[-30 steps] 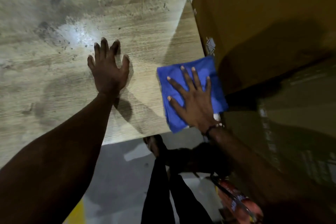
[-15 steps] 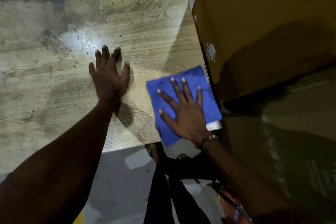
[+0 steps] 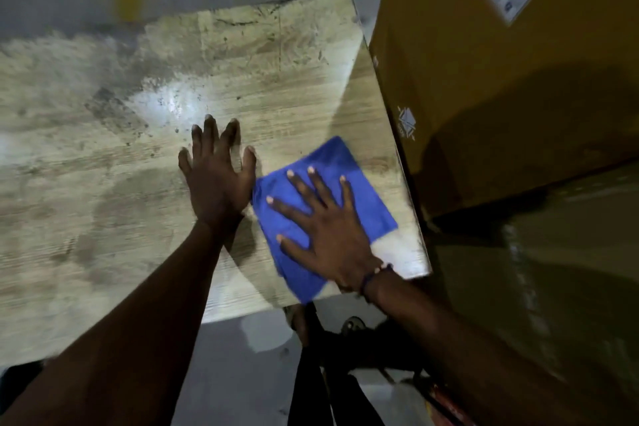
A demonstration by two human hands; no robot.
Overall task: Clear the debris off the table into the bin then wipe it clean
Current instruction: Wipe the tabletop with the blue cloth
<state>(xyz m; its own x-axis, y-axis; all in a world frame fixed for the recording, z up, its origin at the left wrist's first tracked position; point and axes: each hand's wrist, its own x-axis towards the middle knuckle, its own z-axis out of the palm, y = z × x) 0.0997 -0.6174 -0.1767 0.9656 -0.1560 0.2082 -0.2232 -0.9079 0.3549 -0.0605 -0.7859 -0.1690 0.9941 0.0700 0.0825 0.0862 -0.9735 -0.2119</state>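
- Right hand (image 3: 328,228), fingers spread, presses a blue cloth (image 3: 323,214) flat near the table (image 3: 103,183) corner.
- Left hand (image 3: 216,171) lies flat, touching the cloth's edge.
- Brown box (image 3: 484,79) stands beside the table.

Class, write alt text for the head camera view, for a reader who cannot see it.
A person's right hand presses a folded blue cloth flat on a worn, stained wooden table near its right corner, fingers spread. The left hand rests flat on the tabletop just beside the cloth, and a large brown cardboard box stands against the table's right edge.
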